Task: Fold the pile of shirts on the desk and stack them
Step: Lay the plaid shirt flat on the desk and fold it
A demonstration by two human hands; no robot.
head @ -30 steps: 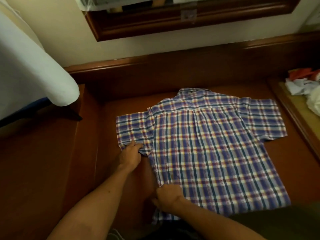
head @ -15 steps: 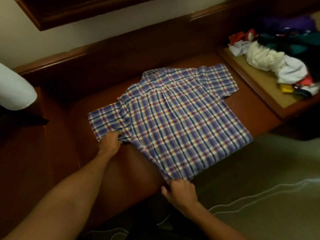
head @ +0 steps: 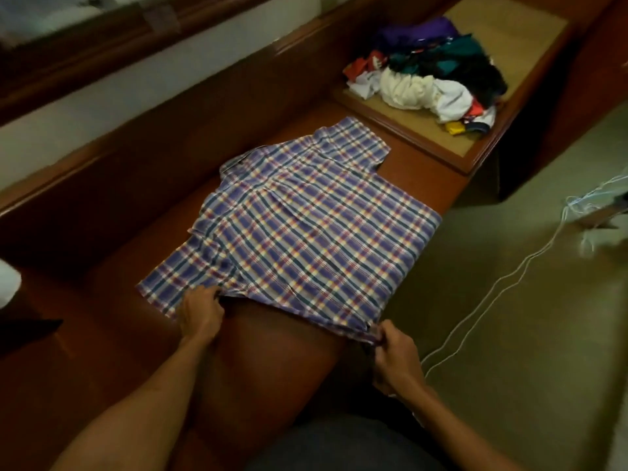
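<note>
A blue, red and yellow plaid short-sleeved shirt (head: pixel 306 232) lies back-up on the dark wooden desk (head: pixel 272 362), its hem side hanging over the desk's right edge. My left hand (head: pixel 200 309) grips the shirt's near side where the left sleeve meets the body. My right hand (head: pixel 394 351) pinches the near hem corner and holds it slightly off the desk. A pile of unfolded shirts (head: pixel 431 73), white, black, purple, teal and red, sits on a raised tan-topped section at the far right.
The raised tan surface (head: pixel 509 32) has a wooden rim. A dark wooden back ledge (head: pixel 142 137) runs along the wall behind the desk. White cables (head: pixel 509 277) trail over the greenish floor to the right. A white object (head: pixel 8 283) shows at the left edge.
The camera has swung right and the pile has come further into view. Both hands keep their grip on the shirt's near side; the right hand has lifted the hem corner a little.
</note>
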